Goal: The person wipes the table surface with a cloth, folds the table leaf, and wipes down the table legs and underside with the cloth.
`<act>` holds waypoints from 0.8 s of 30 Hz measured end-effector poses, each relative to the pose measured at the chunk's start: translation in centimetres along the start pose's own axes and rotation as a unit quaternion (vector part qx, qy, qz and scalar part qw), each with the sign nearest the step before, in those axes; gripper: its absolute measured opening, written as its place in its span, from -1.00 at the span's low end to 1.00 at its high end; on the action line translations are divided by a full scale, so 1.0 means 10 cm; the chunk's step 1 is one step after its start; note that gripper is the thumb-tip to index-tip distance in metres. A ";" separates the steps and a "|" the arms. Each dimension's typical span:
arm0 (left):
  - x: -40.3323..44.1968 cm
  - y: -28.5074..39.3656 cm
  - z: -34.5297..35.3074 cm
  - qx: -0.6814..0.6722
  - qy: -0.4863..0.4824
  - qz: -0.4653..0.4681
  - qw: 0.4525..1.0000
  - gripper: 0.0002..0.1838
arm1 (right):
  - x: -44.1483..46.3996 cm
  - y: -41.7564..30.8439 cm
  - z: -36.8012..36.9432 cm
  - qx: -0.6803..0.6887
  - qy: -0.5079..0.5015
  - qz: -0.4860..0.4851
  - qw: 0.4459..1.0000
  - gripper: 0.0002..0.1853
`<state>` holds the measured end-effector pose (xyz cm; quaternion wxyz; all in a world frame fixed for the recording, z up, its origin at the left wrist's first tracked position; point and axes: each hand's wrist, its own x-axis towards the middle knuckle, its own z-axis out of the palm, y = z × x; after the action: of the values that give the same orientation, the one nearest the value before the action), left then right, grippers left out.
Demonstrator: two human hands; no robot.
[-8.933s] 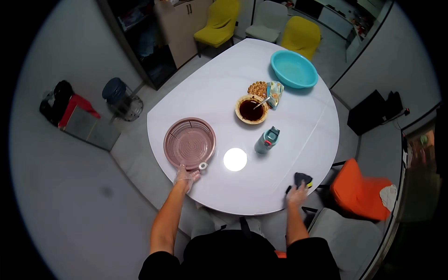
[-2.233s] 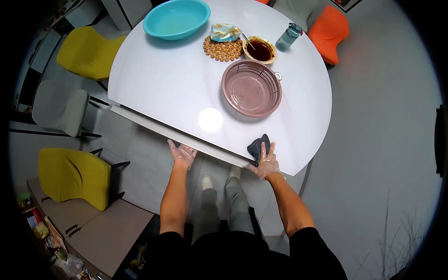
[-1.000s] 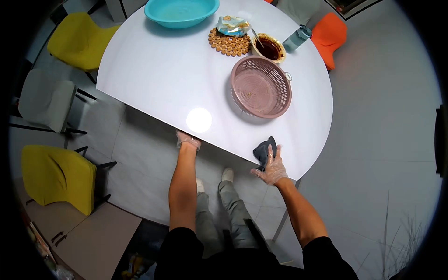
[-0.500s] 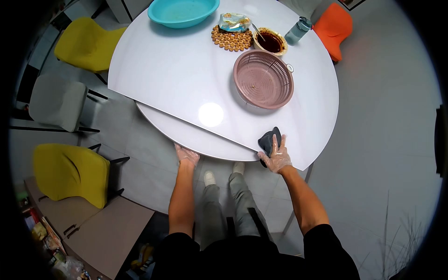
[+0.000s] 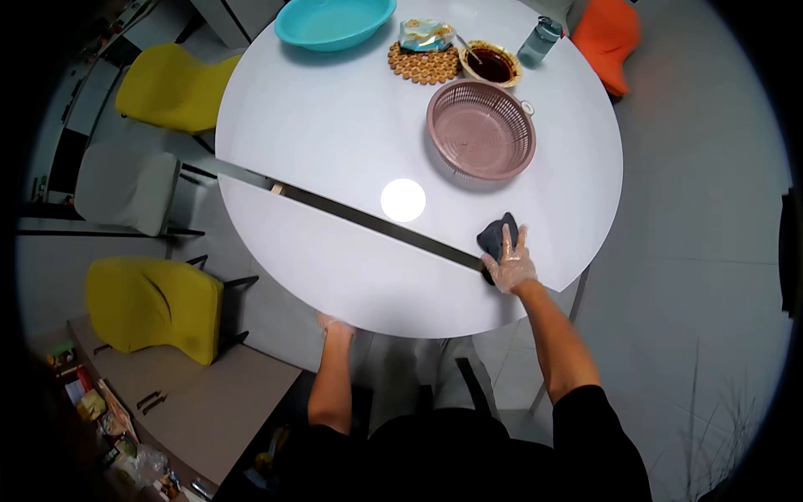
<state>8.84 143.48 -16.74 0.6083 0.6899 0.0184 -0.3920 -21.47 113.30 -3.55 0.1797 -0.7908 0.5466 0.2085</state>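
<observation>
A white curved table leaf (image 5: 368,276) lies along the near side of the white main tabletop (image 5: 318,125), with a dark gap between them. At the leaf's near edge is my left hand (image 5: 336,326) in a clear plastic glove; its fingers are hidden beneath the edge. My right hand (image 5: 512,266), also gloved, has its fingers spread over a dark grey cloth (image 5: 495,235) near the right end of the gap. Beyond the cloth stands a pink round basket (image 5: 481,134), which looks empty.
Farther back are a turquoise basin (image 5: 335,23), a wooden-bead mat (image 5: 424,69) with a packet (image 5: 425,36), a bowl of dark liquid (image 5: 492,65) with a spoon, and a bottle (image 5: 539,42). Yellow chairs (image 5: 155,305) and a grey chair (image 5: 125,188) stand left.
The table leaf has risen into view from under the tabletop and moved toward me, with my left hand at its edge. My right hand remains at the cloth, its fingers spread.
</observation>
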 end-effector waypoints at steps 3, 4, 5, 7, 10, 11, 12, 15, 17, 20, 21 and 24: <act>-0.12 0.30 0.14 -0.380 0.058 -0.124 0.915 -0.47 | 0.00 -0.04 -0.08 0.001 -0.025 0.012 1.000 0.02; -0.15 0.40 0.20 -0.381 0.060 -0.120 0.915 -0.47 | 0.00 -0.03 -0.07 -0.004 -0.030 0.018 0.999 0.02; -0.23 0.48 0.22 -0.381 0.066 -0.117 0.915 -0.47 | 0.00 -0.02 -0.06 0.001 -0.030 0.018 0.999 0.01; -0.26 0.53 0.20 -0.371 0.097 -0.114 0.916 -0.46 | 0.03 0.02 -0.01 0.018 -0.021 0.003 1.000 0.02; -0.16 0.61 0.37 -0.365 0.115 -0.117 0.917 -0.43 | 0.02 0.01 -0.12 0.042 -0.050 0.009 0.998 0.03; -0.20 0.64 0.38 -0.371 0.100 -0.119 0.916 -0.42 | 0.01 0.02 -0.16 0.050 -0.071 0.016 0.996 0.04; -0.24 0.66 0.39 -0.375 0.088 -0.123 0.914 -0.41 | 0.06 0.09 -0.08 0.038 -0.068 0.001 0.997 0.05; -0.14 0.64 0.40 -0.366 0.123 -0.132 0.913 -0.40 | 0.20 0.18 0.06 0.032 -0.071 -0.029 0.997 0.05; -0.07 0.57 0.38 -0.378 0.104 -0.125 0.911 -0.41 | 0.07 0.09 -0.21 0.057 -0.088 -0.030 0.994 0.04; -0.13 0.58 0.35 -0.324 0.114 -0.128 0.930 -0.43 | 0.04 0.15 -0.30 -0.029 -0.063 -0.135 0.988 -0.10; -0.14 0.60 0.38 -0.294 0.118 -0.129 0.940 -0.43 | 0.05 0.22 -0.30 0.001 -0.044 -0.166 0.985 -0.14; 0.03 0.34 0.23 -0.361 0.117 -0.132 0.916 -0.46 | 0.11 0.58 -0.17 0.254 0.051 -0.205 0.944 -0.22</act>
<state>9.50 140.51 -14.01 0.7525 0.4554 0.3206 -0.3514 -26.36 109.64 -3.02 0.3855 -0.8233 0.4162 -0.0194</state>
